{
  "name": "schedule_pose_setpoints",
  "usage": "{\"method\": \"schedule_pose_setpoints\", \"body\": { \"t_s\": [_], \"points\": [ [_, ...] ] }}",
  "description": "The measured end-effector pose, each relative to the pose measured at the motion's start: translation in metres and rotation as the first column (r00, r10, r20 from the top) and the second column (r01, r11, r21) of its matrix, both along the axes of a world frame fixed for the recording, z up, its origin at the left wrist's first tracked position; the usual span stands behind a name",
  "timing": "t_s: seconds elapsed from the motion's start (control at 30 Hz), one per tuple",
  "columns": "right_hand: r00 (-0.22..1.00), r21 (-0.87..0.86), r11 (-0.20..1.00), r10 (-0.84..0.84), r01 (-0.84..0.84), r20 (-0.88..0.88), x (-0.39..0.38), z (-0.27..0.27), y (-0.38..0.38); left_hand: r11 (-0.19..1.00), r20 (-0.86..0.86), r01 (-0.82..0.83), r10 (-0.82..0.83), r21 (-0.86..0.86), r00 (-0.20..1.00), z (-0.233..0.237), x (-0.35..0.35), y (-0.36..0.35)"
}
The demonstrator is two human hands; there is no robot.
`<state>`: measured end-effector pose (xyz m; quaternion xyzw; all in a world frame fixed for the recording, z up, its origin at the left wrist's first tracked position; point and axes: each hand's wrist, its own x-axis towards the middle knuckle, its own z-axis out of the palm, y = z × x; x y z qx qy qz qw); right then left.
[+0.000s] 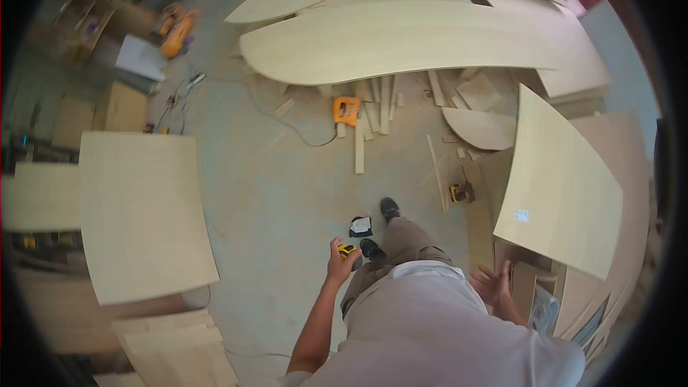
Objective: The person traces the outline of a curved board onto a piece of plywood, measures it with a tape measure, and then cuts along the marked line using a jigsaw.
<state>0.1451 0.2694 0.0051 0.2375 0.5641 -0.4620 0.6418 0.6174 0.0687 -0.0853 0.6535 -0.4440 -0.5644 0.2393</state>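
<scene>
Tape measure, yellow and black, compact (350,251): in the person's left hand (340,264), raised above the grey floor (265,186) in front of the body. Left hand: grasping the tape measure, fingers curled round its casing.

Right hand (490,285): released, fingers spread and thumb raised, held at the right side of the torso, near the lower edge of a pale wooden panel with one pointed corner (566,179); contact with anything behind it cannot be told. Small whitish label (522,216) on that panel.

Black shoes (389,209), one pair, on the floor. Just beside them, a black item with a white piece on top (361,226); exact kind unclear.

Yellow-and-black power drill (462,192): to the right, near the pale panel's left edge.

Orange power tool with a cable (347,110): on the floor farther off, beside narrow pale wooden strips (360,150).

Large pale wooden panel with a rounded left end (401,39): at the far side, over other boards and offcuts.

Broad pale wooden panel, roughly rectangular (143,208): at the left.

Orange tools (175,32): far left, near a white sheet (141,57); details blurred.
</scene>
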Motion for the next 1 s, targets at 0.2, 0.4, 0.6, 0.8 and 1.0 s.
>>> {"method": "schedule_pose_setpoints", "body": {
  "t_s": [0.2,0.4,0.6,0.8,1.0],
  "points": [
    [0.598,-0.483,0.682,-0.724,0.548,-0.343,-0.114,-0.019,-0.048,0.956,-0.425,0.277,-0.211,0.100,0.880,0.021,-0.077,-0.126],
    [0.362,0.206,0.577,-0.169,0.790,-0.917,-0.087,-0.086,-0.114,0.518,-0.660,0.803,-0.497,0.295,0.563,0.046,-0.207,-0.244],
    [0.747,-0.439,0.829,-0.526,0.345,-0.407,0.080,-0.040,-0.163,0.254,-0.606,0.876,-0.642,0.410,0.470,0.073,-0.258,-0.294],
    [0.167,-0.625,0.311,-0.945,0.716,-0.280,-0.030,-0.057,-0.074,0.161,-0.371,0.902,-0.872,0.400,0.320,0.055,-0.236,-0.302],
    [0.184,-0.710,0.294,-0.956,0.640,-0.230,-0.073,-0.063,-0.096,0.289,-0.328,0.934,-0.879,0.209,0.345,0.057,-0.214,-0.339]
  ]
}}
